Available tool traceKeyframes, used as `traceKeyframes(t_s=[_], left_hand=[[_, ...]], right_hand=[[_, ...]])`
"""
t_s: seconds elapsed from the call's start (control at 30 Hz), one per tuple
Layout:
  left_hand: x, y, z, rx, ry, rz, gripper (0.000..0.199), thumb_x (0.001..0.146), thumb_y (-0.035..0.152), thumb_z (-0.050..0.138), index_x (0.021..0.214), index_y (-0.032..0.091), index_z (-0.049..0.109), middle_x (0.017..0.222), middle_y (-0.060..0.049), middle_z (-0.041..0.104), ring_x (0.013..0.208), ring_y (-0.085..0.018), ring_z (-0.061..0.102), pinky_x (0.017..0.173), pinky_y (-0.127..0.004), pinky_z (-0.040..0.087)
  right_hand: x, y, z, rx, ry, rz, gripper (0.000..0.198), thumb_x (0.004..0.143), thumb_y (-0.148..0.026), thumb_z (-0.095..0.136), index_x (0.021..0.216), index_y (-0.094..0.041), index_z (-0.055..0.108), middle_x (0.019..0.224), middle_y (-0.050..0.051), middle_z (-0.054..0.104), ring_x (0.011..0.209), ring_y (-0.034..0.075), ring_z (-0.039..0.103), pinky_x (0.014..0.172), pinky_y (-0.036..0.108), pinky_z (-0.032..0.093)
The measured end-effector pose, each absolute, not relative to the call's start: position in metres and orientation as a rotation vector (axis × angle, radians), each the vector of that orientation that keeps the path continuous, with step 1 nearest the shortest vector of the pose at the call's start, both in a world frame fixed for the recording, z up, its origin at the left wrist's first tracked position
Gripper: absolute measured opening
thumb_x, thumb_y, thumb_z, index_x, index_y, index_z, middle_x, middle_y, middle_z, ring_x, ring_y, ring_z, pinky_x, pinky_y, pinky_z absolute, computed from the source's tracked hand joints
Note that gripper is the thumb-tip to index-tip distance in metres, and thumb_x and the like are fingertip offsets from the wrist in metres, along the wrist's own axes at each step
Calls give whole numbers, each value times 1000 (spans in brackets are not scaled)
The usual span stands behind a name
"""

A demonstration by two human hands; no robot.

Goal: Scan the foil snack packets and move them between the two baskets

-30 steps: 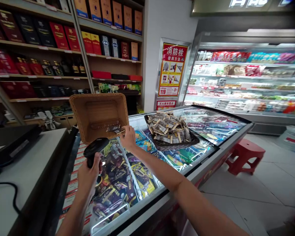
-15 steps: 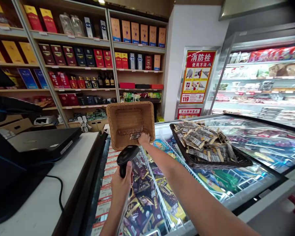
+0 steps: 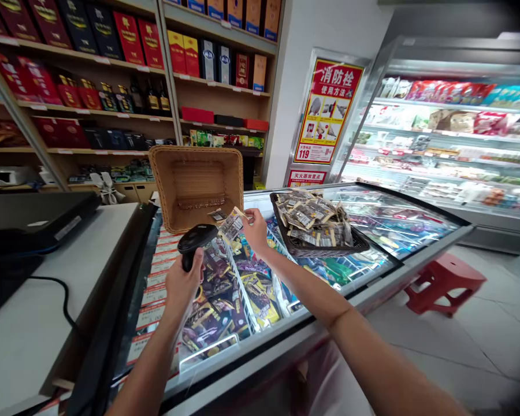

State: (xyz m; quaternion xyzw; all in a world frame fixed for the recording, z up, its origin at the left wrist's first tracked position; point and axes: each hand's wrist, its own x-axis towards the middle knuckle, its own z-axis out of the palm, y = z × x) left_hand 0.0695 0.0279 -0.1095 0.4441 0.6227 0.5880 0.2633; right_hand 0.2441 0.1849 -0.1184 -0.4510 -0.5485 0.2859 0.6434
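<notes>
A shop interior: tall shelving (image 3: 225,84) of boxes and bottles covers the back wall, and a lit refrigerated case (image 3: 459,63) stands at the right. A glass-topped chest freezer (image 3: 364,299) reaches across the middle, with wrapped goods visible under the glass. A pale bench (image 3: 26,329) adjoins its left edge, and a red stool (image 3: 453,274) stands on the floor beyond its front edge. The tan wicker basket (image 3: 199,173) is tipped at the freezer's far left corner, its mouth facing the person. Right of it, nearer the middle of the far edge, the dark basket (image 3: 325,252) holds a heap of packets (image 3: 305,216). The left hand (image 3: 184,280) is wrapped round the handle of a black scanner (image 3: 197,238). The right hand (image 3: 255,230) pinches a small packet (image 3: 231,225) by its right end, just beside the scanner's head; whether they touch is unclear. A smaller-looking packet (image 3: 217,215) lies inside the tan basket's mouth.
</notes>
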Motion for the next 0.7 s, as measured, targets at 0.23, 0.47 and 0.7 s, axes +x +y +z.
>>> traceKeyframes(t_s=[0.23, 0.47, 0.7], left_hand=[[72, 31, -114, 1338, 1725, 1514, 56, 81, 79, 68, 76, 24, 63, 56, 2, 60, 48, -16, 53, 46, -28, 38], [75, 28, -109, 1352, 1574, 1459, 53, 78, 74, 75, 73, 23, 59, 58, 2, 59, 47, -13, 50, 46, -26, 39], [76, 23, -102, 1505, 1544, 1276, 48, 81, 69, 70, 72, 22, 62, 56, 0, 58, 46, -13, 49, 44, -24, 36]], right_hand=[[276, 144, -139, -1001, -980, 813, 19, 90, -41, 71, 96, -24, 64, 82, -2, 63, 61, 14, 54, 58, 28, 49], [287, 160, -137, -952, -656, 977, 15, 82, -30, 72, 88, -24, 60, 77, -5, 60, 62, 13, 52, 57, 27, 47], [292, 161, -137, -907, -633, 1024, 11, 81, -26, 71, 87, -23, 61, 76, -5, 59, 62, 13, 51, 55, 27, 46]])
